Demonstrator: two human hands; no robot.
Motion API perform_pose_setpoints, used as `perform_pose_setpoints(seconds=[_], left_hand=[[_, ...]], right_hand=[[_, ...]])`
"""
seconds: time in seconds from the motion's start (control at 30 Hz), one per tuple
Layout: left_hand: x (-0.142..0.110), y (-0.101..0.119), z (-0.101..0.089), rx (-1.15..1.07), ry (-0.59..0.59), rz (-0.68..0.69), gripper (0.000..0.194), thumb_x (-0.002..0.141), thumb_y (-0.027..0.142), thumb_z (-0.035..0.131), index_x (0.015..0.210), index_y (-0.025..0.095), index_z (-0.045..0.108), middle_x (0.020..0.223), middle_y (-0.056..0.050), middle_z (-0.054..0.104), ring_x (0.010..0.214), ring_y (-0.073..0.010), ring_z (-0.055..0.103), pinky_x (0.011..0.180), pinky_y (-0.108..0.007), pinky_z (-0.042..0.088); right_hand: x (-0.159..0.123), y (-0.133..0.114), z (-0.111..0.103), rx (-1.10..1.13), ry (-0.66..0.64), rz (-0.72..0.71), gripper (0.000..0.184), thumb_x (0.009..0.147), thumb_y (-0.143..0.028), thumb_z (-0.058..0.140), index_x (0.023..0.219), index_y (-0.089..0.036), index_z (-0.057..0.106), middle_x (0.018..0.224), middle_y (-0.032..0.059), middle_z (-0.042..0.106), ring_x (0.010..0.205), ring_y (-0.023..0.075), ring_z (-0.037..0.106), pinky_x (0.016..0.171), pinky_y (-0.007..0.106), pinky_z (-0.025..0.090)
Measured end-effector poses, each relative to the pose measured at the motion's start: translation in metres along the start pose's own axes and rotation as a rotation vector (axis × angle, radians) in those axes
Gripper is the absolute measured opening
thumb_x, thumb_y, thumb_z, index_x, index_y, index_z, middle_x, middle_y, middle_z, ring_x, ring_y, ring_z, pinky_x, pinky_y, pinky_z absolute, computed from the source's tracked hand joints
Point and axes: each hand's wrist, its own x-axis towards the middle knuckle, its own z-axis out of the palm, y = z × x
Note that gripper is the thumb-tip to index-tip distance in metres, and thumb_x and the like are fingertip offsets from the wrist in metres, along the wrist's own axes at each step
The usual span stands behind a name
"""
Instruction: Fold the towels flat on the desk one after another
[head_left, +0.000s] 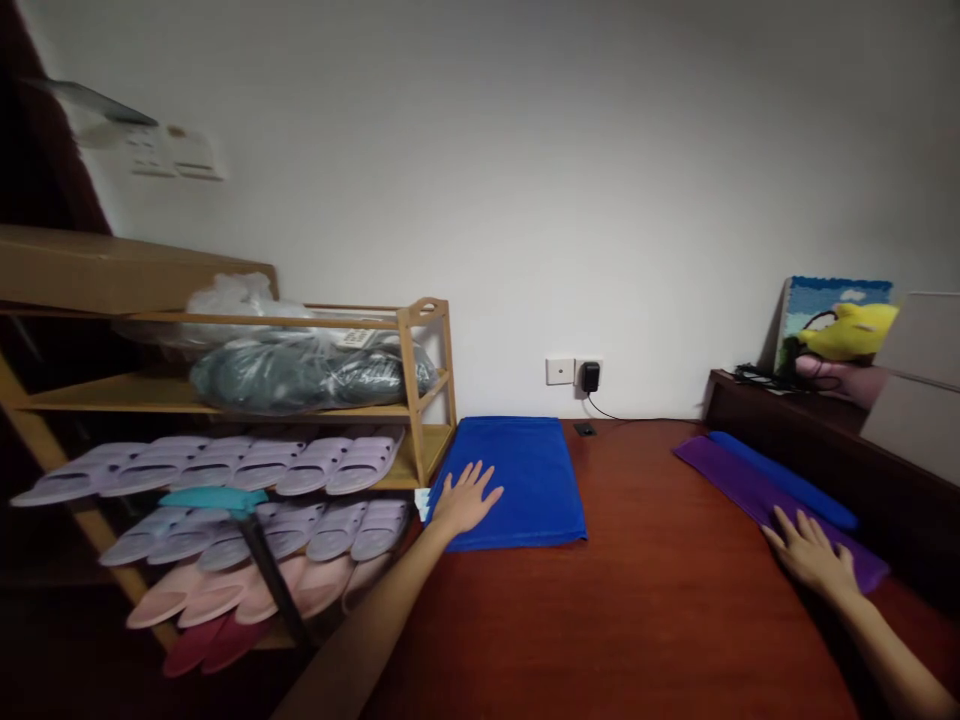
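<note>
Flat against the left part of a blue folded cloth lies my left hand, its fingers spread. The cloth is a neat rectangle at the table's back left, close to the wall. On the right, my right hand rests with fingers apart on a long purple folded cloth. Behind the purple one runs a narrow blue strip of cloth, partly covered by it. Neither hand grips anything.
The reddish-brown table meets a white wall with a plugged-in black adapter. At the left stands a wooden rack with several slippers and a bagged bundle. A dark raised ledge holding a yellow plush toy borders the right.
</note>
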Motion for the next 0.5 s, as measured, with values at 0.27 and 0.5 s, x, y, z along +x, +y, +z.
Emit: perform_pose_setpoints(seconds=[0.27, 0.5], left_hand=[[0.001, -0.002, 0.002, 0.011, 0.078, 0.024, 0.058, 0.089, 0.056, 0.034, 0.137, 0.025, 0.042, 0.147, -0.01, 0.034, 0.138, -0.0288, 0.024, 0.107, -0.057, 0.015], [-0.006, 0.002, 0.0, -0.008, 0.242, 0.089, 0.046, 0.09, 0.041, 0.035, 0.122, 0.016, 0.058, 0.14, -0.014, 0.044, 0.132, -0.0296, 0.036, 0.109, -0.047, 0.023]], right_hand=[[-0.087, -0.069, -0.055, -0.194, 0.071, -0.235, 0.055, 0.086, -0.049, 0.032, 0.124, -0.018, 0.057, 0.12, 0.0205, 0.057, 0.105, 0.0361, 0.056, 0.085, 0.047, 0.039], [-0.206, -0.106, -0.046, -0.054, 0.42, -0.439, 0.055, 0.079, -0.061, 0.044, 0.114, -0.024, 0.065, 0.12, 0.0183, 0.06, 0.1, 0.0392, 0.058, 0.079, 0.051, 0.044]])
